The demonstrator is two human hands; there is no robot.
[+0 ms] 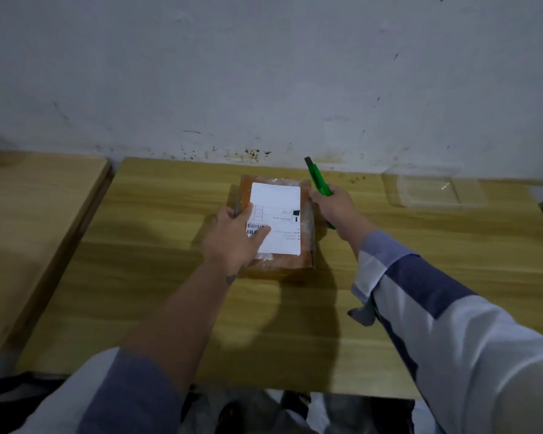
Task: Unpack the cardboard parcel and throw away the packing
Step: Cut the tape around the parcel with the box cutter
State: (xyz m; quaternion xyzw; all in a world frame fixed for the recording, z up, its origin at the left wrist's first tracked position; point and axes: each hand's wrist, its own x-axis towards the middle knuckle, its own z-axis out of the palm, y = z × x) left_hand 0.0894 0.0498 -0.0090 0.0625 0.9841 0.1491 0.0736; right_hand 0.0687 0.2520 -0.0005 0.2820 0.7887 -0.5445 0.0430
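Observation:
A brown cardboard parcel (306, 233), wrapped in clear tape and carrying a white shipping label (279, 211), lies flat on the wooden table (157, 277) near the wall. My left hand (232, 236) holds the parcel's left side, thumb lying across the label's barcode. My right hand (334, 208) grips a green utility knife (318, 180) just beside the parcel's right edge. The knife's dark tip points up and away toward the wall, and its lower end sticks out below my hand.
A clear plastic container (430, 191) sits at the table's far right by the wall. A second wooden table (29, 233) stands to the left across a narrow gap. The stained white wall (264, 73) runs right behind both.

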